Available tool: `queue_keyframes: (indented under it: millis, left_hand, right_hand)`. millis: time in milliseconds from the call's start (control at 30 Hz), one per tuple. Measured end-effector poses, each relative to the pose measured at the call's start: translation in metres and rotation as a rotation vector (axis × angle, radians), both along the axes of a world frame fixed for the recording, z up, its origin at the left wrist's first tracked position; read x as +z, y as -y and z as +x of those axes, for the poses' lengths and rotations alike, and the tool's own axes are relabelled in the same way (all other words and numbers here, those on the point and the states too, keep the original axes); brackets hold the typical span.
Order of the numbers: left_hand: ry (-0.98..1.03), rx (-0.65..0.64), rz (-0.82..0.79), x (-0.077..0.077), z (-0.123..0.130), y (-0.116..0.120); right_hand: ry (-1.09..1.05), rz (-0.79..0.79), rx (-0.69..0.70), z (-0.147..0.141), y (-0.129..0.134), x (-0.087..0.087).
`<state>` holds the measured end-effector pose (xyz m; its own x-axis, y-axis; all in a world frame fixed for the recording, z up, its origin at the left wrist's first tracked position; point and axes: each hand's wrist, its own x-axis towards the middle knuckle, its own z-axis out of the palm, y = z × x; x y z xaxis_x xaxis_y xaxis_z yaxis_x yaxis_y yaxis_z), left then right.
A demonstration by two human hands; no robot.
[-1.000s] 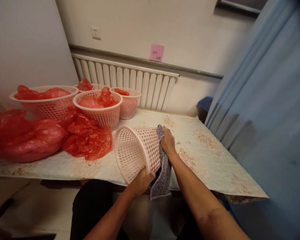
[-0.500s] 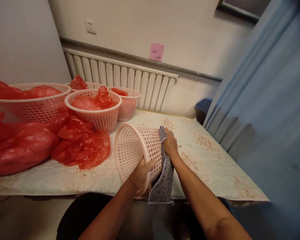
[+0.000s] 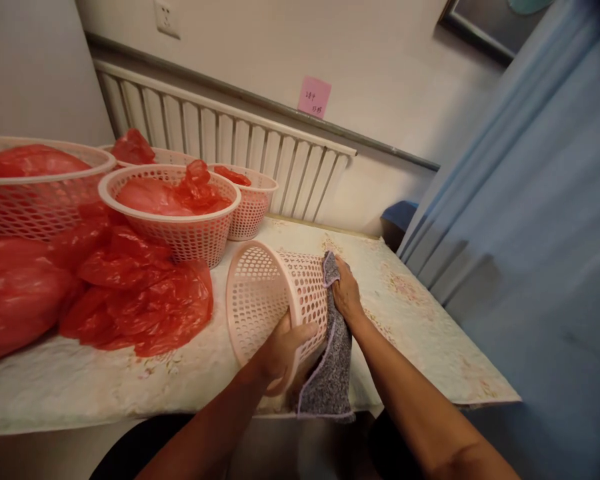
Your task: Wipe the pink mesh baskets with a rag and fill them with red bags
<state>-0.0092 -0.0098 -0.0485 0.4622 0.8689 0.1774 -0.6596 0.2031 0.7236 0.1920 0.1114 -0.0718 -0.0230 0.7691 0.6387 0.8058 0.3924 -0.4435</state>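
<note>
A pink perforated plastic basket (image 3: 307, 283) lies tilted on its side at the table's front edge, its mouth facing left. My left hand (image 3: 283, 347) grips the rim, thumb on the outer wall and the other fingers inside, partly hidden. At the basket's base, my right hand (image 3: 346, 290) is closed on a grey cloth (image 3: 333, 373) with a lilac edge and presses it against the bottom. The cloth hangs down past the table edge. Left of the basket lies a heap of crumpled red plastic bags (image 3: 145, 287).
More pink baskets, such as this one (image 3: 200, 240), hold red bags at the back left. A full red bag (image 3: 20, 293) rests at far left. A floral cloth covers the table (image 3: 405, 287). Behind it is a radiator (image 3: 230, 137); a blue curtain (image 3: 510, 220) hangs at right.
The view has shifted slightly, so the baskets and bags at left sit further left. Both hands keep their hold on the basket and cloth, with little movement between them.
</note>
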Motion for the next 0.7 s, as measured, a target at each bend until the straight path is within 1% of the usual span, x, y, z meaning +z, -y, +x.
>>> queue_keyframes:
  millis: [133, 300, 367, 433, 500, 567, 633, 700]
  left_hand:
    - [0.027, 0.014, -0.007, 0.001, -0.004, -0.007]
    - [0.053, 0.003, 0.025, -0.001, -0.007, -0.011]
    - [0.061, 0.007, 0.029, -0.003, -0.007, -0.011]
    - [0.067, 0.01, 0.027, -0.004, -0.007, -0.013]
    - [0.066, 0.009, 0.032, -0.005, -0.008, -0.016]
    - [0.062, 0.002, 0.042, -0.006, -0.008, -0.02]
    - [0.059, 0.005, 0.055, -0.008, -0.009, -0.025]
    - [0.051, 0.022, 0.08, -0.01, -0.009, -0.027]
  right_hand:
    - [-0.072, 0.02, -0.003, 0.006, 0.004, 0.0]
    - [-0.174, 0.004, -0.133, 0.013, 0.019, -0.009]
    - [-0.181, 0.006, -0.154, 0.009, 0.028, -0.015]
    - [-0.175, 0.022, -0.147, 0.0, 0.04, -0.02]
    - [-0.154, 0.031, -0.094, -0.016, 0.057, -0.022]
    - [-0.134, 0.027, 0.013, -0.035, 0.076, -0.019]
    - [-0.109, 0.009, 0.143, -0.054, 0.093, -0.009]
    - [-0.067, -0.016, 0.27, -0.07, 0.103, 0.004]
